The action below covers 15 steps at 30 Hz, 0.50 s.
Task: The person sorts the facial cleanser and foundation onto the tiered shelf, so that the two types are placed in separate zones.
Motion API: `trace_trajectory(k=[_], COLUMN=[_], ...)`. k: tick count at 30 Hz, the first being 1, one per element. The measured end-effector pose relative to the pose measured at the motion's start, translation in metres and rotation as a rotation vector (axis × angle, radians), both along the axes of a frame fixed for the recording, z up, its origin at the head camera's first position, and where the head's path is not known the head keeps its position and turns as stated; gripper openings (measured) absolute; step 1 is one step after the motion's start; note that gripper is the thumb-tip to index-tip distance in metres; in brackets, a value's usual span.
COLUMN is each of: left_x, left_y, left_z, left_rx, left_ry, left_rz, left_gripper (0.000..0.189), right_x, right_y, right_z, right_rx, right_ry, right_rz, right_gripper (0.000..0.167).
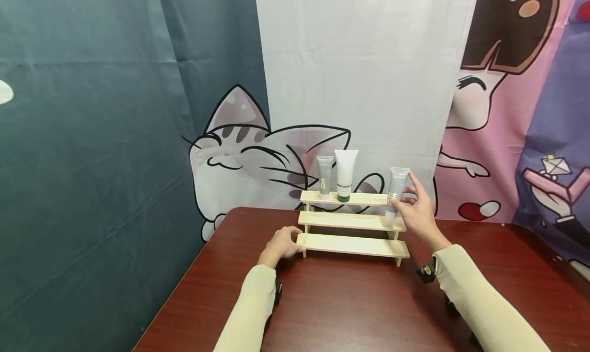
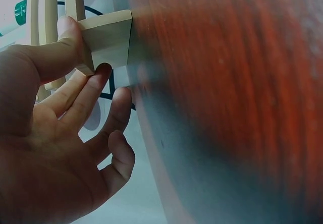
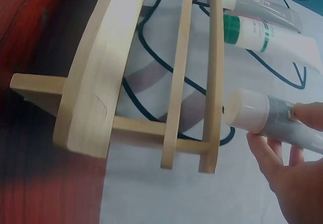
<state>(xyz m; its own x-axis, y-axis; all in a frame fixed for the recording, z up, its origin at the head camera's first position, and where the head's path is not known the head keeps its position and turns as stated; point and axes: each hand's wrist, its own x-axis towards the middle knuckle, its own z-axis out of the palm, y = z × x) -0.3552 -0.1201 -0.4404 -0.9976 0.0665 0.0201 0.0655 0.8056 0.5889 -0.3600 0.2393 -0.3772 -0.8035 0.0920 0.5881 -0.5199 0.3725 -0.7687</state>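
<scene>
A three-step wooden rack (image 1: 352,244) stands on the table. My left hand (image 1: 282,243) grips the left end of its lowest step; the left wrist view has the thumb on top and fingers beneath the board (image 2: 108,22). My right hand (image 1: 420,212) holds a grey squeeze tube (image 1: 398,184) upright, cap down, at the rack's right side. In the right wrist view this tube's white cap (image 3: 247,109) is close to the top step, apart from it. On the top step stand another grey tube (image 1: 324,173) and a white tube with a green cap (image 1: 345,168).
The dark red wooden table (image 1: 341,301) reaches out in front of the rack and to both sides. Behind it hangs a cloth backdrop (image 1: 369,75) with cartoon figures, right at the table's back edge.
</scene>
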Motion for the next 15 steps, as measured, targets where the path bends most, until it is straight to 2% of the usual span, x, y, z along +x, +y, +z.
trace_trajectory(k=[10, 15], left_x=[0.002, 0.001], left_y=[0.0, 0.0], left_z=[0.001, 0.001], left_rx=[0.007, 0.01], left_ry=[0.0, -0.004], left_rz=[-0.005, -0.006], left_gripper=[0.048, 0.05], right_x=[-0.011, 0.003], right_y=[-0.021, -0.04], right_z=[0.001, 0.02], right_rx=[-0.012, -0.027], right_ry=[-0.006, 0.018], right_rz=[-0.025, -0.013], right_gripper=[0.09, 0.085])
